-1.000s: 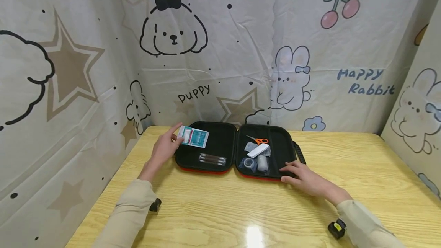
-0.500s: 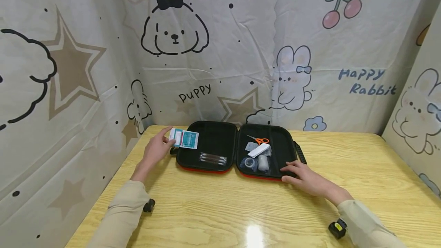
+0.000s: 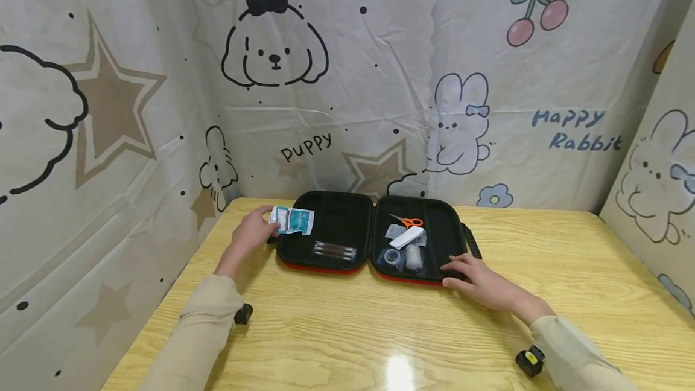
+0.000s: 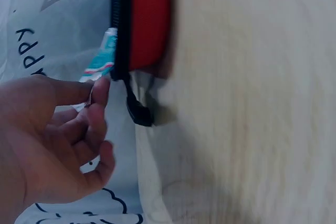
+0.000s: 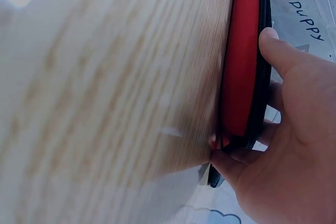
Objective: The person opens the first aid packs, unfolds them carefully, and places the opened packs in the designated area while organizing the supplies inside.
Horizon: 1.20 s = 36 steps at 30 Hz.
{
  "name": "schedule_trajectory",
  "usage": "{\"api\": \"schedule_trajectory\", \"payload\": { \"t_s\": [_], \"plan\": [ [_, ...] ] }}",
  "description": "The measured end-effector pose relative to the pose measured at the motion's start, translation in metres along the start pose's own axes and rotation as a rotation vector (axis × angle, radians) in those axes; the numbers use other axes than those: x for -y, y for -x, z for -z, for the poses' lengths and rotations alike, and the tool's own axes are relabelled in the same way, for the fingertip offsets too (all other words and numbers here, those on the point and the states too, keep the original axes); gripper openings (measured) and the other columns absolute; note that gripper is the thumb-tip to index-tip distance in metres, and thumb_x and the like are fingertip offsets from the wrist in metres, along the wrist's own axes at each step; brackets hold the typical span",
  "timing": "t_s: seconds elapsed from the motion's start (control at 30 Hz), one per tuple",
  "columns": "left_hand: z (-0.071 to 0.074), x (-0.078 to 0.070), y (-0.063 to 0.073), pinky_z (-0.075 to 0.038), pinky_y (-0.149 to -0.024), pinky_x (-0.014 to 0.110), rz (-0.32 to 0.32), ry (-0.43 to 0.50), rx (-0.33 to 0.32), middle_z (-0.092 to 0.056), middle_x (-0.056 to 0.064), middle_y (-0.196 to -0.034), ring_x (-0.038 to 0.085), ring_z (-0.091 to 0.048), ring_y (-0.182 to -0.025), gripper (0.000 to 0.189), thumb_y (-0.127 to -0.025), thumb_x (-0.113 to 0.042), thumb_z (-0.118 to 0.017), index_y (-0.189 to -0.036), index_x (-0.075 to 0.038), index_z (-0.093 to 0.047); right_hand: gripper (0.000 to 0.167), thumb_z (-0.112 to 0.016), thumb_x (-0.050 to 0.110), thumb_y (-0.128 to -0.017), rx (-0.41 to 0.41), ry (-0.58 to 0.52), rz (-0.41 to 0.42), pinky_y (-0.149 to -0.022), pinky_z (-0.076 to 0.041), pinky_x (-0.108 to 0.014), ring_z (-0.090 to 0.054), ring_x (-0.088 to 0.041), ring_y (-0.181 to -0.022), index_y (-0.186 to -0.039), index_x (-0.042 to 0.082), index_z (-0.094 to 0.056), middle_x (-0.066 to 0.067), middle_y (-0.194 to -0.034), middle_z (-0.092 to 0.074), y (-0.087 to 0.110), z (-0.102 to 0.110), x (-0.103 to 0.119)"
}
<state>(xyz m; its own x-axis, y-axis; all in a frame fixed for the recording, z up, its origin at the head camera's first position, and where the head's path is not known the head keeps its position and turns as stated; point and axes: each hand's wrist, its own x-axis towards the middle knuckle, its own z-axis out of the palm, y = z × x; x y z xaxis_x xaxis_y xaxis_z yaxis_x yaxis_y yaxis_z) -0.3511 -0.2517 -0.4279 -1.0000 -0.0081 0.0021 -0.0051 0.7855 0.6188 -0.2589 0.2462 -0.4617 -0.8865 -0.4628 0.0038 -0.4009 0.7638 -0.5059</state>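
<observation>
My left hand (image 3: pixel 251 235) pinches one end of a flat teal-and-white sachet (image 3: pixel 300 221) between thumb and fingers. The sachet overlaps the left rim of an open black zip case (image 3: pixel 347 210) with a red outside. In the left wrist view the left fingers (image 4: pixel 100 90) are beside the case's zip pull (image 4: pixel 139 111). My right hand (image 3: pixel 480 279) rests on the near right corner of the case, fingers loosely spread. The right wrist view shows its thumb (image 5: pixel 270 35) touching the zipped rim; other fingertips are hidden behind the case.
Cotton swabs (image 3: pixel 335 251) in clear wrap lie in the case's left half. The right half holds orange-handled scissors (image 3: pixel 409 222), a white strip (image 3: pixel 407 238), a tape roll (image 3: pixel 392 257) and a wrapped white bandage roll (image 3: pixel 414 257). A printed curtain (image 3: pixel 326 107) rises behind the wooden table (image 3: pixel 347 330).
My left hand has drawn the sachet leftward from over the case's left half to its left rim, then dipped slightly. The right hand has stayed in place.
</observation>
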Motion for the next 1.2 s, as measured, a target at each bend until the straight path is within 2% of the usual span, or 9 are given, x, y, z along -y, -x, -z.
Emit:
{"api": "schedule_trajectory", "payload": {
  "t_s": [0.23,0.43,0.53,0.67,0.8,0.9,1.0,1.1,1.2],
  "plan": [
    [0.004,0.000,-0.010,-0.045,-0.059,0.025,-0.005,0.168,0.107,-0.075,0.008,-0.079,0.009,-0.052,-0.055,0.059,-0.098,-0.011,-0.056,-0.149,0.008,-0.034,0.047,-0.054,0.046,-0.100,-0.001,-0.002,0.000,-0.103,-0.039,-0.062,-0.043,-0.049,-0.132,-0.131,0.011,-0.063,-0.027,-0.143,-0.045,0.000,0.000,0.000],
    [0.010,0.002,-0.009,-0.039,-0.054,0.023,0.027,0.330,0.162,-0.075,0.003,-0.080,0.009,-0.054,-0.056,0.062,-0.100,-0.012,-0.057,-0.153,0.003,-0.030,0.048,-0.054,0.047,-0.099,-0.003,0.002,-0.019,-0.104,-0.038,-0.063,-0.042,-0.049,-0.133,-0.130,0.011,-0.064,-0.027,-0.144,-0.044,0.000,-0.001,0.000],
    [0.012,0.007,-0.009,-0.040,-0.056,0.025,0.025,0.351,0.169,-0.076,0.008,-0.086,0.011,-0.056,-0.060,0.064,-0.100,-0.015,-0.057,-0.155,-0.001,-0.028,0.049,-0.054,0.047,-0.099,-0.005,0.004,-0.011,-0.103,-0.038,-0.063,-0.043,-0.049,-0.132,-0.130,0.010,-0.064,-0.028,-0.143,-0.045,0.000,-0.001,0.001],
    [0.011,0.012,-0.010,-0.044,-0.061,0.027,-0.030,0.212,0.108,-0.069,0.015,-0.095,0.018,-0.061,-0.072,0.062,-0.100,-0.017,-0.058,-0.154,-0.002,-0.031,0.048,-0.055,0.046,-0.099,-0.004,-0.002,-0.008,-0.103,-0.039,-0.063,-0.042,-0.050,-0.132,-0.130,0.010,-0.063,-0.028,-0.143,-0.044,0.000,0.000,0.002],
    [0.006,0.011,-0.009,-0.045,-0.064,0.028,-0.094,0.073,0.002,-0.061,0.019,-0.102,0.023,-0.060,-0.080,0.058,-0.099,-0.018,-0.058,-0.151,-0.002,-0.037,0.048,-0.055,0.046,-0.099,0.000,0.003,-0.018,-0.103,-0.039,-0.063,-0.043,-0.049,-0.132,-0.130,0.011,-0.064,-0.028,-0.144,-0.044,-0.001,-0.001,0.002],
    [0.001,0.008,-0.009,-0.045,-0.067,0.028,-0.122,0.083,-0.062,-0.061,0.022,-0.108,0.026,-0.061,-0.083,0.056,-0.100,-0.020,-0.059,-0.150,-0.003,-0.040,0.048,-0.055,0.047,-0.099,-0.002,0.009,-0.016,-0.103,-0.039,-0.063,-0.043,-0.050,-0.132,-0.130,0.011,-0.064,-0.028,-0.143,-0.044,-0.001,-0.001,0.002],
    [-0.003,0.004,-0.007,-0.047,-0.065,0.026,-0.106,0.165,-0.088,-0.063,0.024,-0.110,0.032,-0.068,-0.083,0.053,-0.101,-0.020,-0.057,-0.149,-0.005,-0.040,0.049,-0.055,0.047,-0.099,-0.002,0.009,-0.019,-0.103,-0.038,-0.064,-0.043,-0.050,-0.131,-0.130,0.010,-0.064,-0.029,-0.143,-0.044,-0.001,-0.002,0.001],
    [-0.005,0.001,-0.006,-0.047,-0.056,0.025,-0.082,0.241,-0.107,-0.066,0.025,-0.104,0.036,-0.072,-0.077,0.051,-0.101,-0.017,-0.056,-0.149,-0.007,-0.041,0.050,-0.055,0.048,-0.099,-0.001,0.005,-0.023,-0.104,-0.037,-0.064,-0.042,-0.050,-0.132,-0.130,0.010,-0.064,-0.029,-0.143,-0.044,-0.001,-0.003,0.000],
    [-0.006,0.000,-0.006,-0.045,-0.052,0.024,-0.097,0.250,-0.132,-0.067,0.023,-0.094,0.036,-0.070,-0.069,0.049,-0.100,-0.014,-0.057,-0.147,-0.009,-0.044,0.050,-0.055,0.048,-0.099,-0.004,0.003,-0.023,-0.104,-0.037,-0.065,-0.041,-0.050,-0.133,-0.130,0.010,-0.064,-0.028,-0.144,-0.044,-0.001,-0.003,-0.001]
  ]
}}
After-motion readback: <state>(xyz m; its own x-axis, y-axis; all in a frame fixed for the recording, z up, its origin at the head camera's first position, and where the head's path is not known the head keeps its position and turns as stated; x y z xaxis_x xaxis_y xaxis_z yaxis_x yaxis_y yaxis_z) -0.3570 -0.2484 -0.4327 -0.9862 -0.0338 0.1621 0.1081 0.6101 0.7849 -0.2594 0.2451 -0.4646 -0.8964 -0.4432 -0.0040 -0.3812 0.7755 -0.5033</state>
